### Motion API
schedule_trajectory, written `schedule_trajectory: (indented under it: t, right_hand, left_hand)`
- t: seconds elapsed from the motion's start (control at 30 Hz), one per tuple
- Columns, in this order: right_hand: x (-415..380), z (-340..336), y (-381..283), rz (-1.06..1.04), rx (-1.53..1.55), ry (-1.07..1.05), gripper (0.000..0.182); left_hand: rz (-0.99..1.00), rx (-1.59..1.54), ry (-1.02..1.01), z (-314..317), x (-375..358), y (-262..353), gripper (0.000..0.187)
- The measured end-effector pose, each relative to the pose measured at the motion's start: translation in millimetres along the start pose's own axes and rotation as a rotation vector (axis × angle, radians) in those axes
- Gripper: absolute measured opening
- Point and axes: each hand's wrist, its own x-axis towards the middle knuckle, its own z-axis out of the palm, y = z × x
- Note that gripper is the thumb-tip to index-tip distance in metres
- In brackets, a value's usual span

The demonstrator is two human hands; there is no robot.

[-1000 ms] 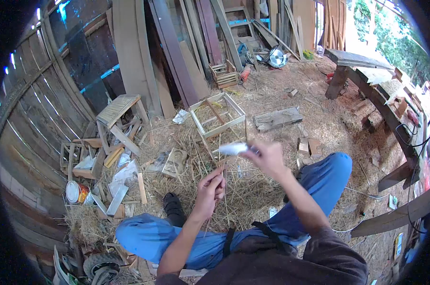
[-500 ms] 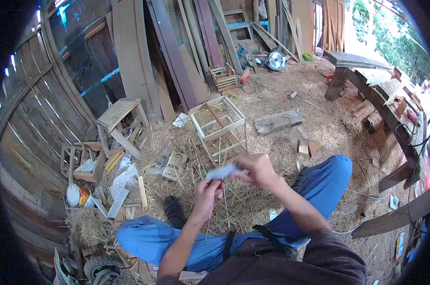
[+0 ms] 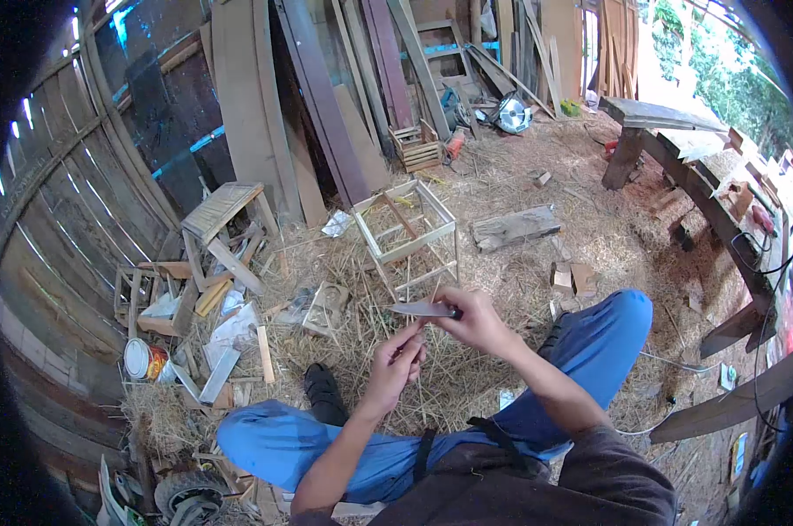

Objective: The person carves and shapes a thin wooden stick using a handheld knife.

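While I watched remotely, the wooden frame (image 3: 416,244) stood at twelve o'clock beyond both hands; my right hand (image 3: 477,323) gripped a knife (image 3: 421,309), blade toward nine o'clock, just past my left hand (image 3: 392,373), which pinched a thin strip (image 3: 422,323), axis unclear.

Bright white light came in from outside at the top right, and the trees (image 3: 736,66) there looked washed out. Thin bright lines shone through the gaps in the wall (image 3: 59,210) on the left. The floor (image 3: 536,188) was softly lit, with darker shade under the bench (image 3: 707,188). The edges looked bent, with black corners, and small things looked a bit fuzzy.
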Motion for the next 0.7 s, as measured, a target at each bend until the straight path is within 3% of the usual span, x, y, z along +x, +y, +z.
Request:
schedule_trajectory:
  t: [0.13, 0.17, 0.3, 0.43, 0.57, 0.67, 0.7]
  right_hand:
    - [5, -7, 14, 0.168, 0.180, 0.021, 0.022]
    - [6, -5, 16, 0.097, 0.294, 0.093, 0.019]
    - [4, -15, -9, 0.152, 0.034, 0.015, 0.024]
    - [2, -10, -15, -0.002, 0.028, 0.017, 0.021]
    - [6, -17, 1, 0.085, -0.087, 0.120, 0.018]
    - [-3, 3, 13, 0.001, -0.113, 0.183, 0.018]
    - [-7, 6, 12, -0.057, -0.173, 0.104, 0.019]
  left_hand:
    - [0.012, 0.039, -0.012, 5, -4, 7, 0.037]
    - [0.025, 0.059, -0.008, 4, -4, 6, 0.038]
    - [0.046, 0.113, 0.045, -1, -2, 3, 0.039]
    - [0.079, 0.132, 0.100, -2, -3, 11, 0.038]
    - [0.114, 0.189, 0.064, 0, -4, 13, 0.038]
    - [0.131, 0.195, 0.039, 0, -2, 11, 0.038]
    - [0.127, 0.198, 0.049, 0, -2, 10, 0.036]
